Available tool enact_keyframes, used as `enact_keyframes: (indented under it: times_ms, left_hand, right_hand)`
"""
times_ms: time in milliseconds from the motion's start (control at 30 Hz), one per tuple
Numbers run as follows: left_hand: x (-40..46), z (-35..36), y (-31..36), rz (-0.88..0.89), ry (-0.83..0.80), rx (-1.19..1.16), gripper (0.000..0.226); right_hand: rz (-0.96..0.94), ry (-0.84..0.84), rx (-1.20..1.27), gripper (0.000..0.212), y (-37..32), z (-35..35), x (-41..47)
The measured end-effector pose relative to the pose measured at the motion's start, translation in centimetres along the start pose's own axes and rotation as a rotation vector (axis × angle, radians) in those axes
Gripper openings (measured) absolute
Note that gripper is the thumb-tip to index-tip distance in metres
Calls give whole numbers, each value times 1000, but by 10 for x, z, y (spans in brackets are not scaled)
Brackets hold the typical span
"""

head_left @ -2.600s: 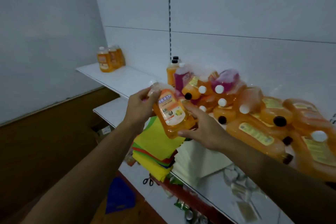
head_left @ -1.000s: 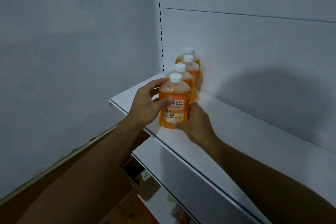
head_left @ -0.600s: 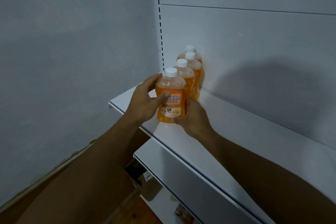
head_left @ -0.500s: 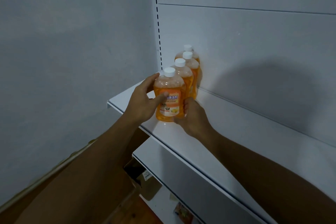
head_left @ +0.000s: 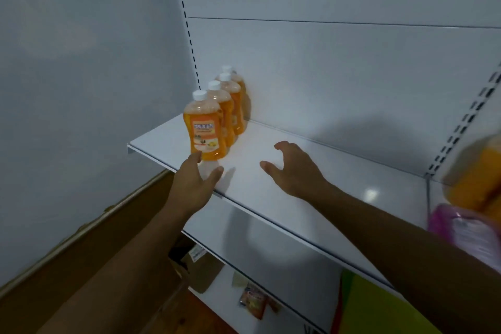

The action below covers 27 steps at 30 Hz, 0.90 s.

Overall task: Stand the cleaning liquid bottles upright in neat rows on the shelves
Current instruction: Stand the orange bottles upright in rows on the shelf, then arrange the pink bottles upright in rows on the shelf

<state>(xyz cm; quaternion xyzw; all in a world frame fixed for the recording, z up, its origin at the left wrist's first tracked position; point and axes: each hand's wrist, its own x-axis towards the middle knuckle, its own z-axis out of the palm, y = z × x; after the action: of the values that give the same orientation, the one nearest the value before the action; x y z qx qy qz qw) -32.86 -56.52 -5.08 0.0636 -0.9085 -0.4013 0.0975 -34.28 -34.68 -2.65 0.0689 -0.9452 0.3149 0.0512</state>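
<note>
Several orange cleaning liquid bottles with white caps stand upright in one row on the white shelf (head_left: 271, 187), running from the front edge back to the wall. The front bottle (head_left: 204, 130) shows its label. My left hand (head_left: 193, 180) hovers just below and in front of that bottle, fingers relaxed and apart, holding nothing. My right hand (head_left: 291, 168) hangs over the bare shelf to the right of the row, fingers spread and empty.
A blurred orange bottle (head_left: 479, 176) and a pink bottle (head_left: 471, 233) lie at the right edge. A lower shelf (head_left: 260, 249) runs beneath. Below it lie a cardboard box (head_left: 195, 263), small packets (head_left: 253, 301) and green cloth (head_left: 379, 306).
Both hands have let go of the front bottle and drawn back from it. The bottle now stands alone at the front of the row. The view has swung right.
</note>
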Motion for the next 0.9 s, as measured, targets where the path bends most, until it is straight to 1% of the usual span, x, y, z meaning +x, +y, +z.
enact_keyframes:
  times_ms: [133,333,433,633,800,900]
  left_hand:
    - [-52,36,42,125,-71,98,64]
    - [-119,95,122,345,-223,106,64]
    - [-137,115,151,443,-291,91,62]
    - [-156,150,195,583,-426,57,60]
    - [-163,178,217,688,-552,43,59]
    - [-167,191,221,740,-622,34,60]
  right_hand:
    - [-19,54,-57,60,30,-41,-54]
    - [16,135,-129,61,70,-104,-125]
    - [63,175,-149,61,87,-132,-154]
    - [205,249,-174,56,127,-174,-200]
    - [339,294,-207,51,151,-194,-230]
    - [395,277,-229,51,163,-196,-242]
